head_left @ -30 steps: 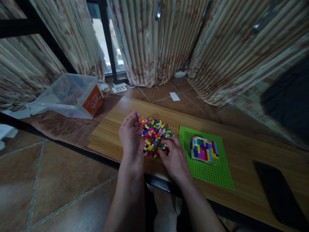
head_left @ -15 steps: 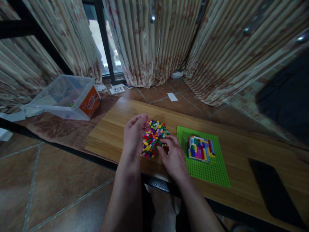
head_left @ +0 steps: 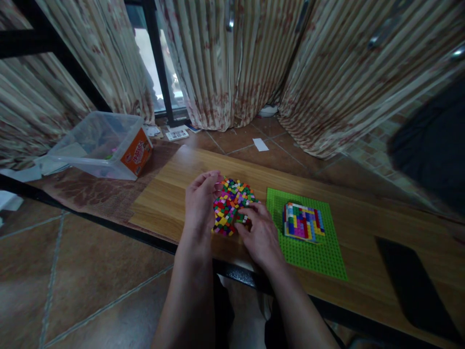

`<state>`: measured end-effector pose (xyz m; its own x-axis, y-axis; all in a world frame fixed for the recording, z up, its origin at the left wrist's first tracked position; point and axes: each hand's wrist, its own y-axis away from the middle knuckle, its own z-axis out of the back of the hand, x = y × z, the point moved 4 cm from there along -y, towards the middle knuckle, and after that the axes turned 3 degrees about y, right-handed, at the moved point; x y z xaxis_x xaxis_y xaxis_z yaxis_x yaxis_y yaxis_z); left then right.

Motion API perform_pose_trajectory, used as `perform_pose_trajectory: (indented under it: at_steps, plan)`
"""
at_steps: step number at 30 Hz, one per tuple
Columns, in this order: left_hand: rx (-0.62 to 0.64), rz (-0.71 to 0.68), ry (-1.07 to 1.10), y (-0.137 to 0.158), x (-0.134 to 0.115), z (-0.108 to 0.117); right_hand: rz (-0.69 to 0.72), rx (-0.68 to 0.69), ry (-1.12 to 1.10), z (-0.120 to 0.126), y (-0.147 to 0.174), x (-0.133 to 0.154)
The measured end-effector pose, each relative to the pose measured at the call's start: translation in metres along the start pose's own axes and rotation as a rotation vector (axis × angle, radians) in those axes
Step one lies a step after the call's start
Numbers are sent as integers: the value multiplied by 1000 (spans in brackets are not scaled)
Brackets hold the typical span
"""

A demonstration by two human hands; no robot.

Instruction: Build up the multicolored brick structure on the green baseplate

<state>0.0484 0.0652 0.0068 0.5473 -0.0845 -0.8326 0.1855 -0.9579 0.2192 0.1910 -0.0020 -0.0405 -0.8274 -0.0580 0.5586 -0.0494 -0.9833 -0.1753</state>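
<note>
A pile of small, many-coloured toy bricks lies on the wooden table between my hands. My left hand is at the pile's left edge, its fingers curled together toward the thumb; whatever they may hold is hidden. At the right side of the pile is my right hand, thumb and forefinger apart, fingertips among the bricks and no brick visibly gripped. Just right of that hand, a green studded baseplate carries a low rectangular block of joined, multicoloured bricks.
A clear plastic bin with an orange label stands at the table's left end on a brown patterned cloth. A black flat slab lies toward the right end. The dark table edge runs below my forearms. Patterned curtains hang behind.
My right hand's fingers have shifted very slightly among the bricks at the pile's edge. My left hand stays almost where it was. The view has moved slightly.
</note>
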Motion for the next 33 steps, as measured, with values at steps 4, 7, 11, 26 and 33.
perform_pose_trajectory:
  at_steps: [4,7,11,26,33]
  plan:
    - [4,6,2,0,1,0,-2,-10,-18,1,1,-1]
    - [-8,-2,-15,-1,1,1,8,-11,-5,0,1,-1]
    - [15,-10,-58,-1,1,0,8,-23,-23,0,1,0]
    - [717,90,-660,17,37,-24,-163,-344,-420,30,1,1]
    - [733,8,-681,16,30,-24,-200,-226,-817,29,-8,-6]
